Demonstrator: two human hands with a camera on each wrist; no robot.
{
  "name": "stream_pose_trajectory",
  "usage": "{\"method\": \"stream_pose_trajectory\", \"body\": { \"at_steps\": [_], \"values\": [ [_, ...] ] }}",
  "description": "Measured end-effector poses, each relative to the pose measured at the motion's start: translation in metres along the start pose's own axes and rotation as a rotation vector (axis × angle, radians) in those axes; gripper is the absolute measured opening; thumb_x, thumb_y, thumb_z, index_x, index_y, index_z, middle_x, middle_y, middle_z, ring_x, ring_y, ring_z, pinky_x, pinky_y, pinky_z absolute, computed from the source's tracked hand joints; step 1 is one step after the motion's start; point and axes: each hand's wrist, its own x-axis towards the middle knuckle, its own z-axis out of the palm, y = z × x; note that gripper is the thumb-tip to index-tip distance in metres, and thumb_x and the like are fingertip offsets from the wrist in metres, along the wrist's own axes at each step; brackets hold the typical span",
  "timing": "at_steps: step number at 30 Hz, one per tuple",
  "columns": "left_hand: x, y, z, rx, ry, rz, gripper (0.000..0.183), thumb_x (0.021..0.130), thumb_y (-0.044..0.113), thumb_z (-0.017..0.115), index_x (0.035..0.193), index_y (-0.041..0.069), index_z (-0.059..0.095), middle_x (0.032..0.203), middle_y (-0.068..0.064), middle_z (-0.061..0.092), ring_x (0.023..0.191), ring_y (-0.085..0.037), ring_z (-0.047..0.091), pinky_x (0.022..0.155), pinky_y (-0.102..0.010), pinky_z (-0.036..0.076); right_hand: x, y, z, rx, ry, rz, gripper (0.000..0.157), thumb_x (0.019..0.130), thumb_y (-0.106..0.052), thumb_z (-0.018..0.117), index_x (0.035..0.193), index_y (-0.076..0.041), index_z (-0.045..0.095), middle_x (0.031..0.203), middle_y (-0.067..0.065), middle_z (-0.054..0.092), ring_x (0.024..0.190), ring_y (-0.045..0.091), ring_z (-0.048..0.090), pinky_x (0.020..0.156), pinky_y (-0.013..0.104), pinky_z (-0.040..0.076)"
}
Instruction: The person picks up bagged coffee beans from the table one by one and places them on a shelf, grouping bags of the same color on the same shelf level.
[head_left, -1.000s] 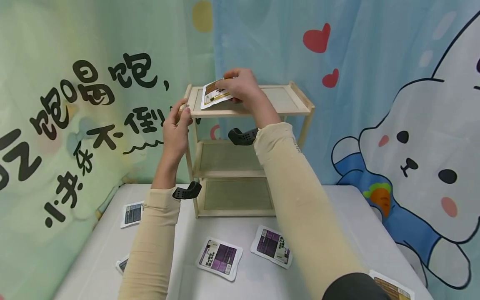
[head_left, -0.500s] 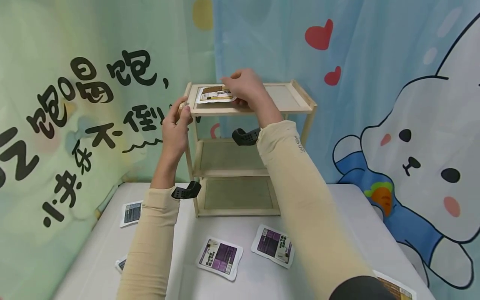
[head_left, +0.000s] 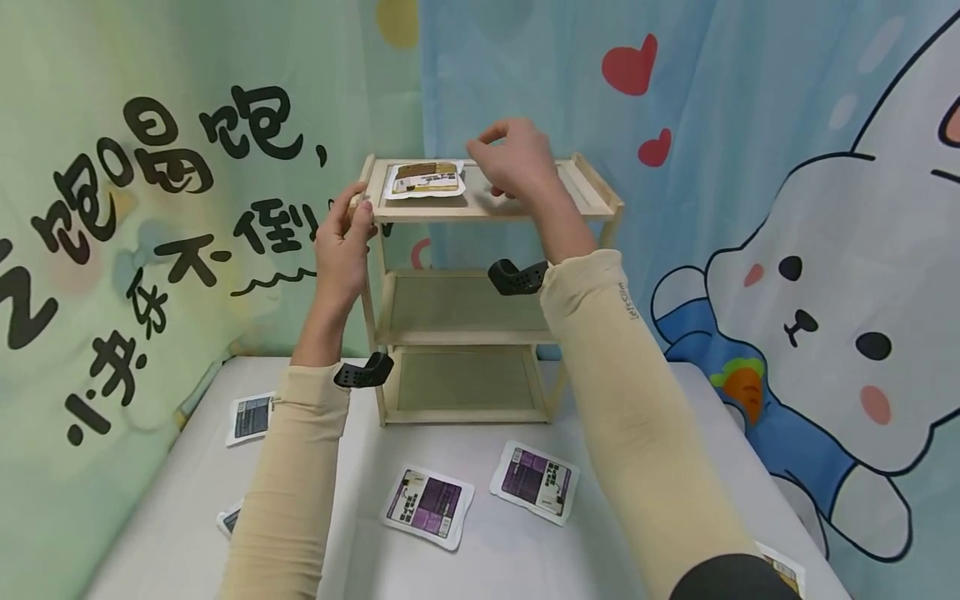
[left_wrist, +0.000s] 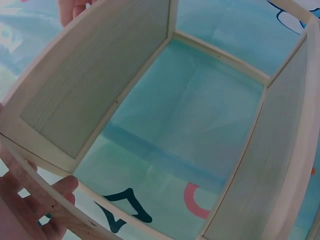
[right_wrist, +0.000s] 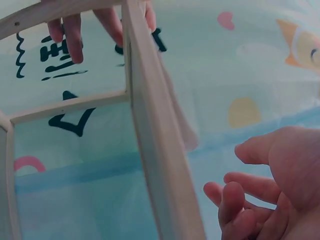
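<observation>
A three-tier wooden shelf rack (head_left: pixel 465 342) stands on the table. On the left part of its top board lies a flat white food pouch (head_left: pixel 425 180) with a brown and yellow label. My left hand (head_left: pixel 343 246) grips the rack's top left corner; in the left wrist view its fingers (left_wrist: pixel 62 192) curl round the side rail. Over the middle of the top board my right hand (head_left: pixel 517 162) hovers, apart from the pouch. Its fingers (right_wrist: pixel 250 150) are loosely bent with nothing between them in the right wrist view.
Two pouches with purple labels (head_left: pixel 429 507) (head_left: pixel 536 482) lie on the white table (head_left: pixel 480 567) before the rack. Two more pouches (head_left: pixel 250 418) (head_left: pixel 229 520) lie at the left, partly behind my left sleeve. Another pouch (head_left: pixel 783 571) shows at the lower right. A printed curtain (head_left: pixel 525 75) hangs behind.
My right hand has laid the brown-labelled pouch flat on the top board, let go of it and moved up and right. The left hand keeps its grip on the rack.
</observation>
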Motion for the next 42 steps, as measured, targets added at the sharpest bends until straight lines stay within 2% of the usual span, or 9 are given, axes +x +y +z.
{"method": "stream_pose_trajectory", "body": {
  "at_steps": [4,10,18,22,27,32,34,38,42],
  "values": [
    [0.002,0.001,0.001,0.000,-0.009,0.001,0.043,0.101,0.035,0.047,0.140,0.020,0.052,0.128,-0.012,0.059,0.111,-0.033,0.061,0.075,-0.033,0.043,-0.013,0.003,-0.007,0.019,0.027,-0.080,0.042,0.098,-0.039,0.050,0.135,-0.020,0.056,0.125,0.001,0.055,0.064,0.019,0.057,0.065,0.032,0.045],
    [-0.001,-0.001,-0.004,0.004,-0.004,0.008,0.043,0.101,0.036,0.047,0.141,0.020,0.052,0.132,-0.012,0.057,0.111,-0.029,0.062,0.078,-0.037,0.045,-0.043,0.014,-0.007,0.017,0.074,-0.231,0.036,0.098,-0.035,0.053,0.126,-0.014,0.062,0.108,0.007,0.063,0.066,0.025,0.062,0.066,0.034,0.049],
    [-0.018,0.036,-0.012,0.033,0.007,0.037,0.042,0.102,0.019,0.044,0.139,0.002,0.050,0.127,-0.023,0.058,0.105,-0.032,0.061,0.074,-0.027,0.042,-0.080,0.038,-0.003,-0.009,0.084,-0.311,0.035,0.097,-0.034,0.056,0.123,-0.012,0.064,0.103,0.008,0.065,0.067,0.026,0.063,0.067,0.038,0.048],
    [-0.015,0.039,-0.018,0.040,0.026,0.056,0.040,0.102,0.018,0.045,0.138,0.001,0.051,0.124,-0.024,0.060,0.102,-0.031,0.061,0.074,-0.025,0.042,-0.097,0.055,0.000,-0.014,0.073,-0.337,0.034,0.097,-0.034,0.058,0.122,-0.011,0.064,0.103,0.009,0.065,0.071,0.024,0.061,0.067,0.040,0.048],
    [-0.004,0.026,-0.020,0.025,0.019,0.071,0.041,0.101,0.020,0.047,0.138,0.003,0.052,0.125,-0.023,0.059,0.102,-0.030,0.061,0.074,-0.026,0.043,-0.117,0.088,0.000,-0.031,0.030,-0.309,0.036,0.099,-0.035,0.056,0.124,-0.011,0.062,0.108,0.010,0.064,0.075,0.025,0.058,0.065,0.040,0.047],
    [0.011,0.004,-0.018,0.015,0.021,0.078,0.042,0.101,0.027,0.048,0.139,0.011,0.053,0.126,-0.018,0.060,0.101,-0.027,0.061,0.073,-0.026,0.043,-0.140,0.127,-0.004,-0.080,0.017,-0.222,0.039,0.098,-0.040,0.055,0.125,-0.013,0.062,0.111,0.011,0.063,0.072,0.025,0.058,0.061,0.038,0.047],
    [0.014,0.002,-0.017,0.016,0.022,0.076,0.042,0.101,0.029,0.048,0.139,0.012,0.053,0.125,-0.017,0.061,0.100,-0.026,0.061,0.073,-0.025,0.042,-0.150,0.144,-0.007,-0.096,0.016,-0.176,0.041,0.098,-0.042,0.055,0.126,-0.012,0.061,0.111,0.012,0.063,0.067,0.024,0.058,0.057,0.037,0.047],
    [0.014,0.007,-0.015,0.017,0.019,0.078,0.042,0.101,0.026,0.048,0.139,0.009,0.053,0.123,-0.020,0.061,0.098,-0.027,0.060,0.072,-0.026,0.042,-0.167,0.177,-0.020,-0.128,0.032,-0.116,0.046,0.098,-0.042,0.055,0.128,-0.008,0.059,0.112,0.017,0.062,0.066,0.022,0.060,0.056,0.036,0.048],
    [0.007,0.029,-0.014,0.024,0.020,0.104,0.041,0.101,0.021,0.047,0.138,0.004,0.053,0.120,-0.024,0.061,0.097,-0.030,0.060,0.072,-0.026,0.042,-0.180,0.210,-0.038,-0.191,0.065,-0.080,0.047,0.099,-0.040,0.054,0.129,-0.004,0.057,0.111,0.020,0.061,0.066,0.021,0.061,0.057,0.036,0.048]
  ]
}}
